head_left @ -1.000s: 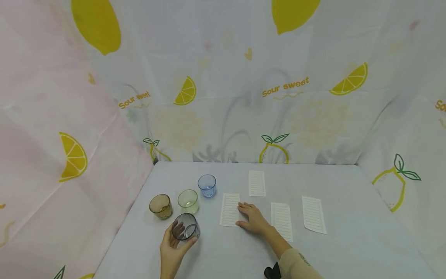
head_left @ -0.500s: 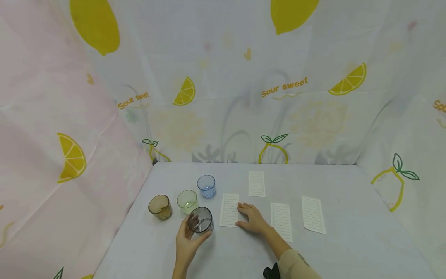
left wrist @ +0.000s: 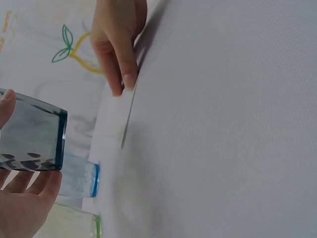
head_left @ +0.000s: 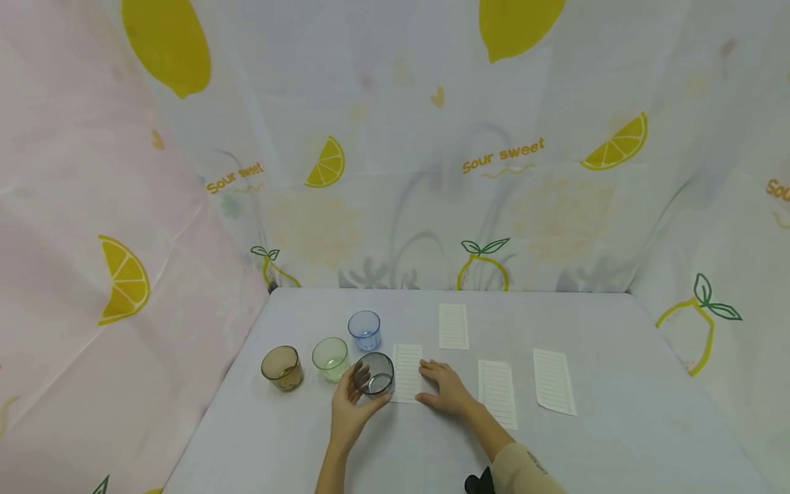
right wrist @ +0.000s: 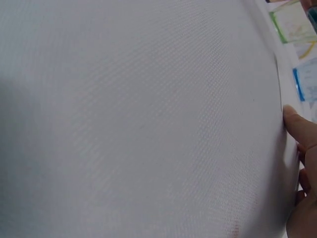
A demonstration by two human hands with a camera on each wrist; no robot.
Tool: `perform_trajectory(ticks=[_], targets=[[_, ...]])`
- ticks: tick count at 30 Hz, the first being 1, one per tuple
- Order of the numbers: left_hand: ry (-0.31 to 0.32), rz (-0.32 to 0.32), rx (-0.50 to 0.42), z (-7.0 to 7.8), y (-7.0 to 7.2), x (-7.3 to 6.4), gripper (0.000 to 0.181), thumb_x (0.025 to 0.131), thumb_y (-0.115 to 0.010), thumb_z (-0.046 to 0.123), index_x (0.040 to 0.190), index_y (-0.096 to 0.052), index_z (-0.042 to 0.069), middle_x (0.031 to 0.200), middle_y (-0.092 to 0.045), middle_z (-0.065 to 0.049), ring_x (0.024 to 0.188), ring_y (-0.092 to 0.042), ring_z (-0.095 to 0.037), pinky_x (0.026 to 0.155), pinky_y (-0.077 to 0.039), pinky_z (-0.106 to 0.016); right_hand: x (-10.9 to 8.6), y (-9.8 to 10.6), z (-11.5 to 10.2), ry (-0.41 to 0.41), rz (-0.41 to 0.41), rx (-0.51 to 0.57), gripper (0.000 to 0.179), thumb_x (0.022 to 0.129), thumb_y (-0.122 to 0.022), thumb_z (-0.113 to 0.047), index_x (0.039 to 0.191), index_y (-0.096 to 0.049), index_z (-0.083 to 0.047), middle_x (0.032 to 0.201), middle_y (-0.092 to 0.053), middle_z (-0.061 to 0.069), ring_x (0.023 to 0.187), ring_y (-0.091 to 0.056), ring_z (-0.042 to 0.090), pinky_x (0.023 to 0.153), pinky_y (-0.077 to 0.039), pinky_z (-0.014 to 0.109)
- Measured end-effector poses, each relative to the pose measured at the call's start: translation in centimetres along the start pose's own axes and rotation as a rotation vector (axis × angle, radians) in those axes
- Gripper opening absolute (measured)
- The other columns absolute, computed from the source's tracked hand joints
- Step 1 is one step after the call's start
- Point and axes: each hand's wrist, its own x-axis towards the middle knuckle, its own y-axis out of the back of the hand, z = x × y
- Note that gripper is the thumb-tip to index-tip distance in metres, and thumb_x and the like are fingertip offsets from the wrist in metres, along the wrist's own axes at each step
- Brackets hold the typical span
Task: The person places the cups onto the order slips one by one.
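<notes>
My left hand [head_left: 350, 415] grips a grey glass tumbler [head_left: 374, 374], thumb on one side and fingers on the other. In the left wrist view the tumbler's base [left wrist: 61, 141] is lifted off the table. Seen from the head, it overlaps the left edge of a lined paper slip [head_left: 409, 367]. My right hand [head_left: 449, 391] rests with its fingertips on that slip's right edge, fingers loosely extended. Left of the held tumbler stand a green glass [head_left: 330, 360] and an amber glass [head_left: 282, 368]; a blue glass [head_left: 364, 331] stands behind it.
More lined slips lie on the white-covered table [head_left: 432, 453]: one slip at the back [head_left: 453, 326], one slip beside my right forearm [head_left: 497, 394] and one slip farther right [head_left: 554, 381]. A lemon-printed cloth [head_left: 395, 206] hangs behind and along both sides.
My left hand has carried the grey tumbler right and toward the back, from in front of the green glass to the paper slip's left edge. The right hand has stayed in place.
</notes>
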Motion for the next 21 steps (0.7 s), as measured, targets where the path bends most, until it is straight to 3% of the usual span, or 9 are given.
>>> perform_trajectory(ticks=[7,13,21], targets=[[-0.011,-0.011,-0.005,-1.1,-1.4,0.9,0.076,0.067,-0.082,-0.001,0.132,-0.043,-0.009,0.124,-0.053,-0.03,0.115,-0.051,-0.046,0.099,-0.041,-0.049,-0.1,0.0,0.0,0.017,0.026,0.005,0.055,0.082,-0.072,-0.024,0.122,-0.056,0.01,0.133,-0.051,0.022,0.123,-0.044,0.043,0.099,-0.034,0.059],[0.038,-0.007,-0.03,-1.7,-2.3,1.1,0.075,0.068,-0.082,-0.001,0.132,-0.043,-0.007,0.125,-0.053,-0.029,0.116,-0.051,-0.044,0.101,-0.039,-0.05,0.1,-0.1,0.0,0.011,0.021,-0.016,0.055,0.082,-0.072,-0.025,0.122,-0.056,0.009,0.133,-0.052,0.021,0.123,-0.045,0.042,0.099,-0.036,0.057],[0.027,-0.038,-0.024,0.9,-2.7,1.3,0.073,0.067,-0.08,-0.006,0.129,-0.042,-0.016,0.123,-0.05,-0.037,0.115,-0.047,-0.053,0.099,-0.037,-0.058,0.6,0.3,-0.5,-0.016,-0.014,-0.034,0.056,0.079,-0.075,-0.022,0.121,-0.056,0.01,0.131,-0.053,0.022,0.121,-0.046,0.043,0.099,-0.037,0.055]])
